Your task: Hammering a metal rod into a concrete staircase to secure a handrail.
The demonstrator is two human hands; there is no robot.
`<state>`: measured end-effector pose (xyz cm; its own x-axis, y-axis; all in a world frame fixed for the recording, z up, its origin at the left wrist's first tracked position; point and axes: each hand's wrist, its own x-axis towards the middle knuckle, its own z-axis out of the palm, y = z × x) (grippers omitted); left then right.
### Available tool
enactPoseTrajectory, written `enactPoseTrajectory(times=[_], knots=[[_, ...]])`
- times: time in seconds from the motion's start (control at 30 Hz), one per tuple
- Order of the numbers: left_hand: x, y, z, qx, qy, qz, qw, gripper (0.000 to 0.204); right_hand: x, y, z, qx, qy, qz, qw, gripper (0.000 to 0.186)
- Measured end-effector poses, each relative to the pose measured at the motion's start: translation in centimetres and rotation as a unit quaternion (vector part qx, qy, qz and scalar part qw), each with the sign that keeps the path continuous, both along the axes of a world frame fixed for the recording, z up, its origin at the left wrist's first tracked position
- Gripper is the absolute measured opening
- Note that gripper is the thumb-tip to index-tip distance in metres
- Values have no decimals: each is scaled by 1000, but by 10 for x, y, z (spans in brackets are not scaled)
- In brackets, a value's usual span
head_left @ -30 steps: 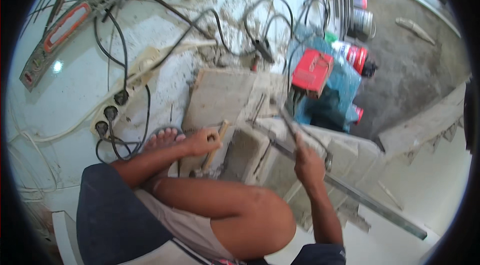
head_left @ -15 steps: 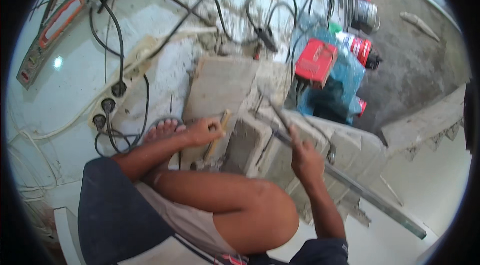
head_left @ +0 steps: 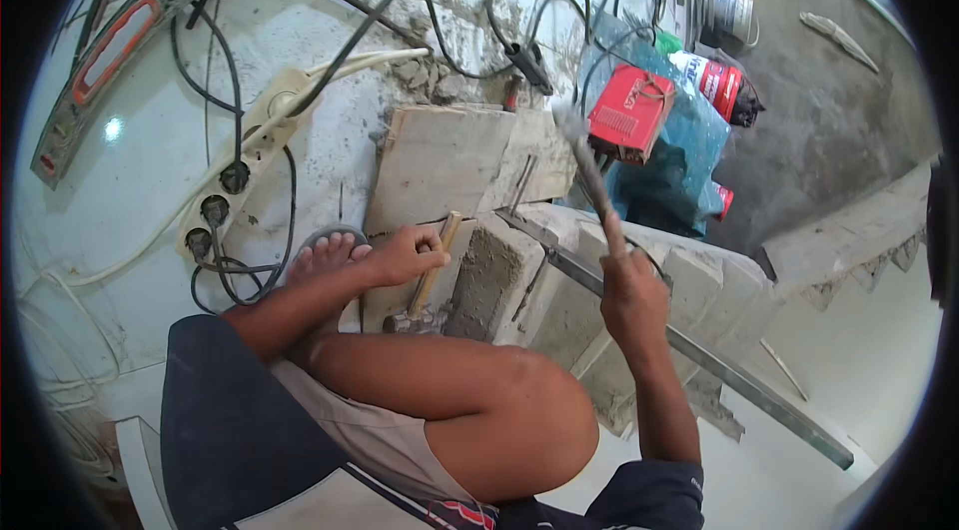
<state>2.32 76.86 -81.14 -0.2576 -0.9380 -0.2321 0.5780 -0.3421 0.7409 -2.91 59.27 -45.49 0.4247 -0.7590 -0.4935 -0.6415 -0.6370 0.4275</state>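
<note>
My right hand is wrapped round the slim brown handle of a hand tool. Its grey head is raised and smeared by motion, so its kind is unclear. My left hand is closed, fingers curled, beside the handle of a wooden-handled hammer that lies with its metal head near my knee. Anything inside those fingers is hidden. Between the hands stands a rough concrete block. A long metal bar runs from it to the lower right, passing behind my right wrist. A thin rod juts up beyond the block.
A flat board lies ahead of the block. To the left are a power strip with plugs and black cables, and a long spirit level. A red box rests on blue plastic sheeting, with paint cans behind.
My right hand has swung the tool up and to the right, away from the block. My left hand has barely moved beside the hammer.
</note>
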Motion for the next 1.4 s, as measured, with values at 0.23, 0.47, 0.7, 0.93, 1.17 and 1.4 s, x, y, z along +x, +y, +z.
enactPoseTrajectory(times=[0.23,0.47,0.7,0.93,1.17,1.4], knots=[[27,-36,17,72,32,-54,995,27,-24,21,1,92,-149,82,981,71],[6,-24,-8,9,22,7,1000,26,-36,24,-9,67,151,-36,986,66],[25,-36,13,47,20,-32,998,27,-36,31,-11,3,-267,143,953,69],[8,-22,-2,4,22,-30,999,27,-56,30,-22,39,136,-50,989,73],[29,-36,11,51,25,-28,998,29,-23,27,-14,0,-282,163,945,70],[21,-35,6,16,54,-29,998,29,-74,24,-15,32,177,-103,978,65]])
